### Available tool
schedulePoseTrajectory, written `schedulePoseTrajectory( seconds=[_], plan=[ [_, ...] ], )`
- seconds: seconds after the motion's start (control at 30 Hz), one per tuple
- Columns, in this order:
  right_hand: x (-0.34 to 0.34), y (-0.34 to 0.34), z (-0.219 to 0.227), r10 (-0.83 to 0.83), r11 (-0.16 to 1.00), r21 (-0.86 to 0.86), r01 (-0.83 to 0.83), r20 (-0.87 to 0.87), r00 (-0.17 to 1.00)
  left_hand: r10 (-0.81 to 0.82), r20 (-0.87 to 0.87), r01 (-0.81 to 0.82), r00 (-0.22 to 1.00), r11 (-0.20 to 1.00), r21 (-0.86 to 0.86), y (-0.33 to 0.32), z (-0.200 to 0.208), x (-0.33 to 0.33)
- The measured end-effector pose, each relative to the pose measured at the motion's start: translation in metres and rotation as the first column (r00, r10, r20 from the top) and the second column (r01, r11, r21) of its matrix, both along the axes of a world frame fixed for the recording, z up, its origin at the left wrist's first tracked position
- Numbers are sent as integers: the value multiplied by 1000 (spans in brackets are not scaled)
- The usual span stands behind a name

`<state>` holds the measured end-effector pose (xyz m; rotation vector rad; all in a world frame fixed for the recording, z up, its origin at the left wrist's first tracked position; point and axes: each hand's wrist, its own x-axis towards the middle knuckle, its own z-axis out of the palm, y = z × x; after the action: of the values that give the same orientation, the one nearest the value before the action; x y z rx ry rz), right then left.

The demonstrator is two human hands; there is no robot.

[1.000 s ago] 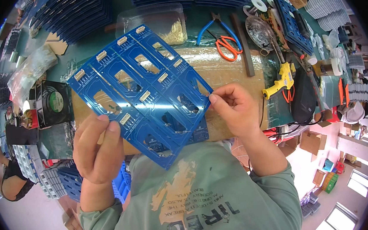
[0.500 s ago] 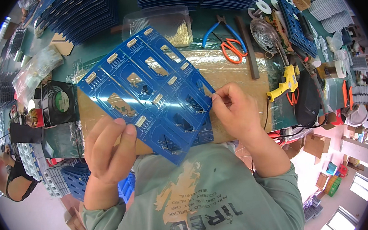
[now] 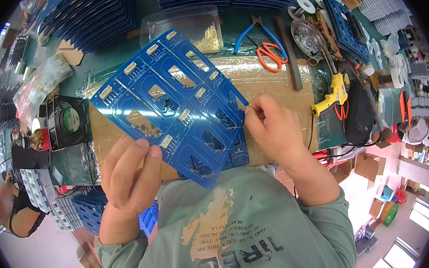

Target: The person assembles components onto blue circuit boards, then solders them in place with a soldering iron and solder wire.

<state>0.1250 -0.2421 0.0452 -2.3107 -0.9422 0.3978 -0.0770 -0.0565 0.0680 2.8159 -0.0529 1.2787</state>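
A large blue circuit board panel (image 3: 172,104) with oblong cutouts is held up at a slant in front of me. Small white connectors (image 3: 106,92) sit in rows on it. My left hand (image 3: 129,173) is closed on its lower left edge, with thumb and fingers pressed together. At the right corner my right hand (image 3: 274,129) pinches the panel's edge between thumb and forefinger; any smaller piece between the tips is hidden. Below the panel, partly covered, lies another blue board (image 3: 240,154) near my shirt.
A clear plastic tray (image 3: 153,28) of brass-coloured pins (image 3: 210,41) stands beyond the panel. Blue-handled cutters (image 3: 240,42), orange-handled scissors (image 3: 271,59), a dark bar (image 3: 289,57) and a yellow soldering gun (image 3: 337,91) lie right. A black fan (image 3: 70,120) stands left; stacked boards (image 3: 94,17) line the back.
The panel has shifted slightly and its lower corner has risen a little. Both hands stay at the same edges, with only small movements.
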Motion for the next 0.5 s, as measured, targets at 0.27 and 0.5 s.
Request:
schedulePoseTrajectory(
  seconds=[0.27,0.5],
  plan=[
    [0,1,-7,36,999,15,-38,135,990,6,-14,-6,1000,1000,14,-1,0,0],
    [-1,3,-9,45,999,6,-47,156,987,-14,-15,14,1000,1000,3,0,-2,-1]
  ],
)
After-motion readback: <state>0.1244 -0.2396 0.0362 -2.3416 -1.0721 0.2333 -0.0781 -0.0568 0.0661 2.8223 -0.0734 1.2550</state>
